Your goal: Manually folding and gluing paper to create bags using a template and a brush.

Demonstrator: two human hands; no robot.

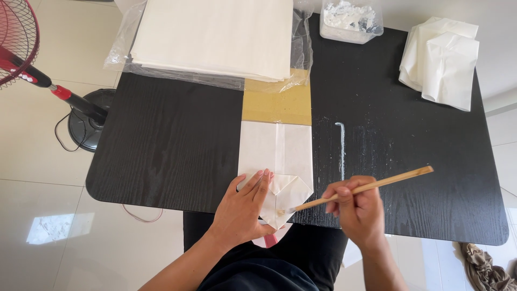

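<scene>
Nearest the camera, the left hand (243, 207) lies flat, fingers spread a little, pressing the near end of a folded white paper bag (276, 161) at the near edge of the black wood-grain table (167, 145). Just to its right, the right hand (358, 210) is closed around a thin wooden stick brush (358, 189), held at a slant, its tip touching the bag's folded pointed flap by the left hand's thumb. The bag stretches away from the hands, lying on a tan cardboard strip (277, 105) whose far part shows bare. Right of the bag, a thin white streak of paste (341, 148) marks the tabletop. Farther off, at the far left, a thick stack of white paper sheets in clear plastic wrap (215, 37) overlaps the cardboard's far end. At the far middle sits a clear plastic tub of white paste (350, 21), and at the far right a pile of finished white paper bags (441, 59). Left, off the table, a red standing fan (32, 59) on the pale tiled floor (43, 161).
</scene>
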